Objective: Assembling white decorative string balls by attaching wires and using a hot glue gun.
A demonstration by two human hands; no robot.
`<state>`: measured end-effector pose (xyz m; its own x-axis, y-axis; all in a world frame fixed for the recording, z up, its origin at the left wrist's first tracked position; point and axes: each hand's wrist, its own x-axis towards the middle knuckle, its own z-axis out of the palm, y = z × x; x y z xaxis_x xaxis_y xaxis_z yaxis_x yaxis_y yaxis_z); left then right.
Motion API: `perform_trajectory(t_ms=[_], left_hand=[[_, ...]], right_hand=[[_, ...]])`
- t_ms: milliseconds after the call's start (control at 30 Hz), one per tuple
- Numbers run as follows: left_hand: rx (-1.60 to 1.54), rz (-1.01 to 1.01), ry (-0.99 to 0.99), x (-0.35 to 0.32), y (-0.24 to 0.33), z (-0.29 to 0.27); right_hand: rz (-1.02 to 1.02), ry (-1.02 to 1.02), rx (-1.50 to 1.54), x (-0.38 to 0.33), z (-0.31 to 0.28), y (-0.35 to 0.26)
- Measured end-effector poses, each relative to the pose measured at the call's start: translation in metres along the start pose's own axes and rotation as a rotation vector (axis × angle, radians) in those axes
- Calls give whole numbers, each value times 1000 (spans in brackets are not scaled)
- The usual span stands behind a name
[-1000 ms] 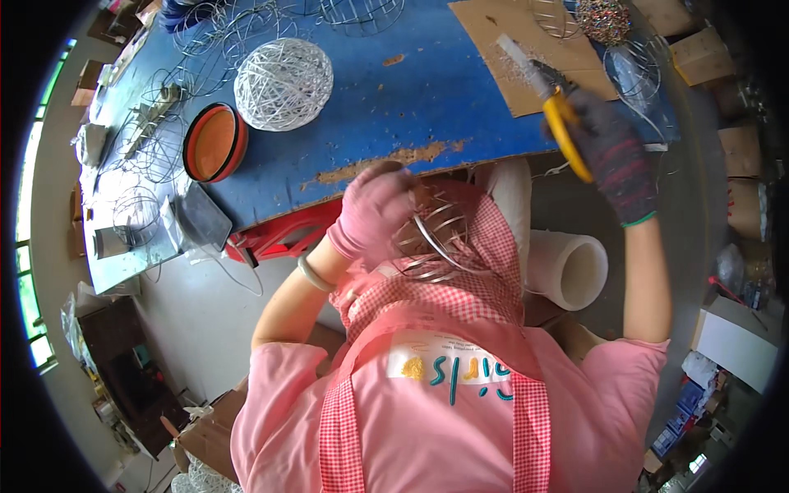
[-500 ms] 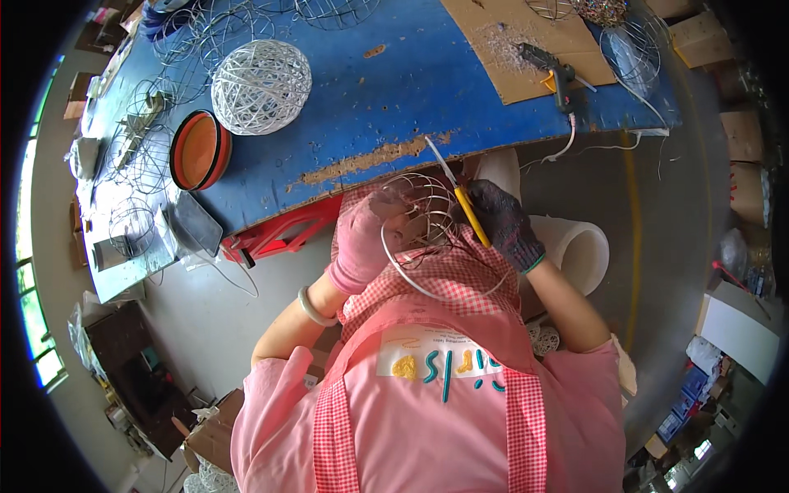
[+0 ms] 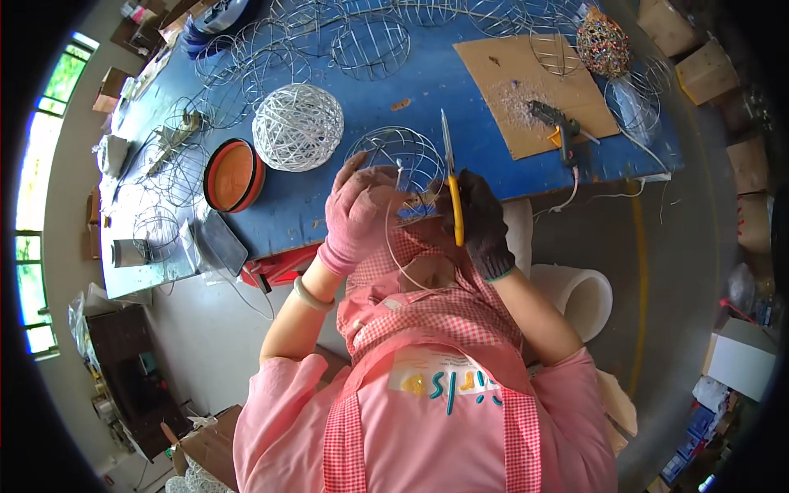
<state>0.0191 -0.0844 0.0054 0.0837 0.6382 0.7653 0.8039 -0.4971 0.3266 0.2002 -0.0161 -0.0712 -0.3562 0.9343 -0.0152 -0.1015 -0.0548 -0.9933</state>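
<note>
In a pink glove, my left hand point(image 3: 360, 215) is closed on the near left side of a round wire frame point(image 3: 413, 146), just over the table's front edge. A thin pale cord point(image 3: 391, 246) hangs from a small white knot on the frame and curves down toward my lap. My right hand point(image 3: 479, 220), in a dark knit glove, grips a yellow-handled blade point(image 3: 457, 215). Its long metal tip points up and away, beside the frame's right side. Whether it is scissors or a knife I cannot tell. My left fingertips are partly hidden by the frame.
On the blue table point(image 3: 362, 103) stand a white woven ball point(image 3: 297, 127), an orange-brown bowl point(image 3: 233, 175) and several bare wire frames point(image 3: 370, 48). A glue gun point(image 3: 562, 131) lies on cardboard point(image 3: 493, 78) near a multicoloured ball point(image 3: 603, 45). White rolled material point(image 3: 585, 304) stands below the table's right side.
Both hands have moved up and away from my lap, bringing the wire frame over the table edge. The blade has turned more upright. The view has shifted, showing more of the table.
</note>
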Motion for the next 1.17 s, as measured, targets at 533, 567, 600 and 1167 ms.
perform_trajectory(t_ms=[533, 567, 600, 1167], left_hand=[[-16, -132, 61, 2, 2, -5], [-19, -118, 44, 2, 1, -5], [-20, -105, 26, 1, 1, -6], [19, -112, -39, -9, 3, -12]], right_hand=[[199, -667, -760, 32, -58, -143], [201, -667, -763, 34, -57, -149], [205, -682, -833, 35, -53, -160], [175, -913, -1100, 43, -24, -194]])
